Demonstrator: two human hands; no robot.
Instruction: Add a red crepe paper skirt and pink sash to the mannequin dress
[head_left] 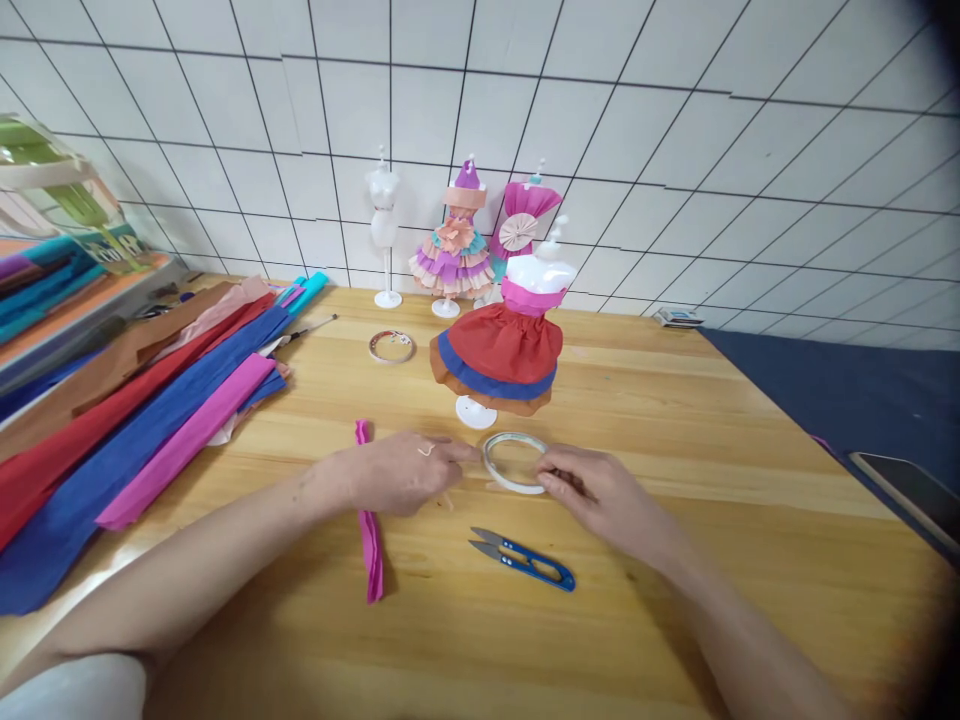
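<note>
A narrow roll of white double-sided tape (514, 488) is held at its right edge between the thumb and fingers of my right hand (589, 490). My left hand (409, 472) reaches from the left with its index finger stretched out, the tip at the roll's left edge. Its thumb is mostly hidden, and a small pale curl lies across the back of a finger. Beneath that hand runs a crumpled pink paper strip (370, 560), its middle covered. Blue thread snips (525, 563) lie in front of the roll.
A dress form (499, 345) in a red, blue and brown paper skirt stands behind the tape. Farther back are a bare white form (385, 215), two dressed forms and a bracelet-like ring (391, 347). Crepe paper sheets (142, 430) cover the left; a phone (907, 490) lies right.
</note>
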